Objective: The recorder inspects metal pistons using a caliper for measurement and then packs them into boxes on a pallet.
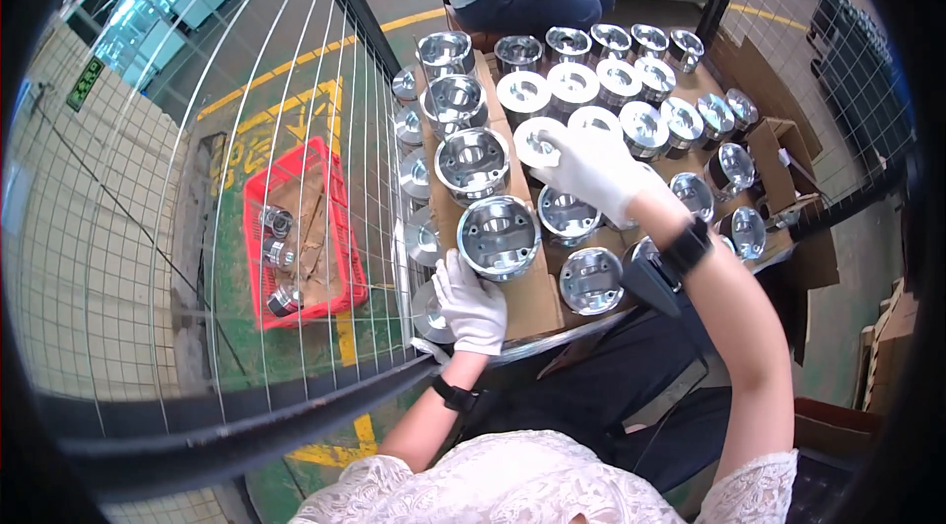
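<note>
The gloved left hand [471, 301] steadied a machined aluminium cup [499, 236] at the cardboard sheet's [532, 299] near edge, fingers curled against its side. The gloved right hand [591, 169] reached farther, closing over another shiny cup [538, 141] among the rows.

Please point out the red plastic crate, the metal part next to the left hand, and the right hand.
red plastic crate [347, 228]: head view, on its right wall.
metal part [499, 234]: head view, on its round top face.
right hand [591, 169]: head view, on the gloved back.
</note>
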Tool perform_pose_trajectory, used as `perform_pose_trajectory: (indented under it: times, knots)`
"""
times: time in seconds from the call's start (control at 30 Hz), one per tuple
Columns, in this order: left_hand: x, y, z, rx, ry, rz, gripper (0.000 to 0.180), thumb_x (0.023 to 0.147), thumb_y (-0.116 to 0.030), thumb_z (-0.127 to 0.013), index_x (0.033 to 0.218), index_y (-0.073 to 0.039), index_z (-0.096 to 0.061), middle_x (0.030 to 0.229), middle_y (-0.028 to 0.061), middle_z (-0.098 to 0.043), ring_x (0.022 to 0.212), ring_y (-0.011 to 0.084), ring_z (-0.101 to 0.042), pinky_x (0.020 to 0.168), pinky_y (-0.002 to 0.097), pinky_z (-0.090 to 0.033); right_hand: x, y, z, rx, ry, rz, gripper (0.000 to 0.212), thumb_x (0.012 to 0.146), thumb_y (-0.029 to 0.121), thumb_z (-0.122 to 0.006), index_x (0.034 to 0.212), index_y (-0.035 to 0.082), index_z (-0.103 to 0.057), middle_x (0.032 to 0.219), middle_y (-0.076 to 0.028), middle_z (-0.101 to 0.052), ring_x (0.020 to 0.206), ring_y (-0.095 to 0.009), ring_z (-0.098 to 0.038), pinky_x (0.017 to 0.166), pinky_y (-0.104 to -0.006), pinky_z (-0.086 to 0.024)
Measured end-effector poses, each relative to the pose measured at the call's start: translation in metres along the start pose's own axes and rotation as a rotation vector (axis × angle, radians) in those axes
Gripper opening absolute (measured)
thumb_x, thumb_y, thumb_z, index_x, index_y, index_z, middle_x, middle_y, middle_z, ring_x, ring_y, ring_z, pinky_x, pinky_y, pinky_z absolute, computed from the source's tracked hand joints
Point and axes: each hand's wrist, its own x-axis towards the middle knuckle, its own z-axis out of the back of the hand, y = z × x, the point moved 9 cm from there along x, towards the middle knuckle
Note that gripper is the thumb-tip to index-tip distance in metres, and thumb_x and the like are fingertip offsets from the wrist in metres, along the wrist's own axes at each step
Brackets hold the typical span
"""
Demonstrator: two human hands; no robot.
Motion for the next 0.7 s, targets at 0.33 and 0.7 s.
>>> perform_pose_trajectory:
  times: [0.33, 0.7]
  knots:
    - [0.065, -0.058, 0.151, -0.715, -0.171, 0.035, 0.047, 0.095, -0.007, -0.054, 0.140, 0.002, -0.043, 0.133, 0.0213, -0.053, 0.122, 0.0318, -0.054, 0.106, 0.0402, -0.044, -0.328, -0.138, -0.046, 1.344, -0.293, -0.605, 0.045, 0.098, 0.024, -0.063, 0.129, -0.008, -0.057, 0.089, -0.012, -0.069, 0.073, -0.014, -0.064, 0.070, -0.0260, -0.052]
    - [0.309, 0.037, 0.009, 0.052, 0.364, 0.063, 0.039, 0.085, -0.039, -0.061, 0.099, -0.006, -0.076, 0.104, 0.0198, -0.072, 0.097, 0.0362, -0.070, 0.086, 0.0422, -0.054, -0.434, -0.212, -0.136, 1.736, -0.731, -0.642, 0.038, 0.097, 0.030, -0.065, 0.125, 0.004, -0.061, 0.085, -0.003, -0.068, 0.068, -0.010, -0.062, 0.067, -0.0289, -0.056]
